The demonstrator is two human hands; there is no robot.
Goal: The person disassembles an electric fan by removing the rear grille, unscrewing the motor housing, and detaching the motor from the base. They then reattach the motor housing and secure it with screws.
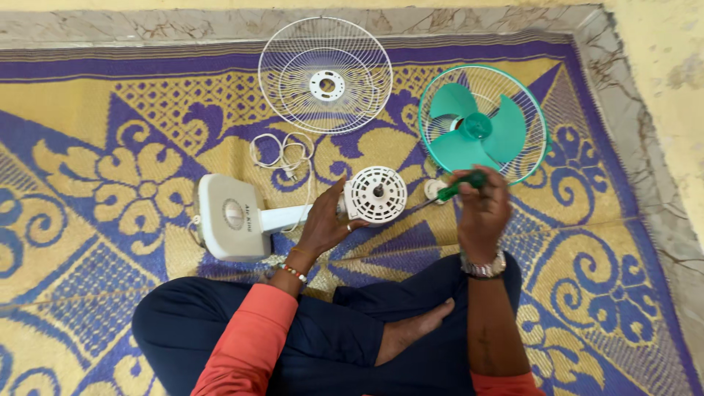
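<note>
Screwdriver (460, 185) — right hands (480, 209) seemingly gripping.

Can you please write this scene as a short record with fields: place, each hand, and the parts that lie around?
Place: patterned purple and yellow mat on the floor
Left hand: grips the neck of the white fan body, lying on its side
Right hand: holds a green-handled screwdriver
Motor housing: faces up, bare
Behind: white wire guard, flat
Right of it: green guard with green blade inside
Cord: coiled, white
</note>
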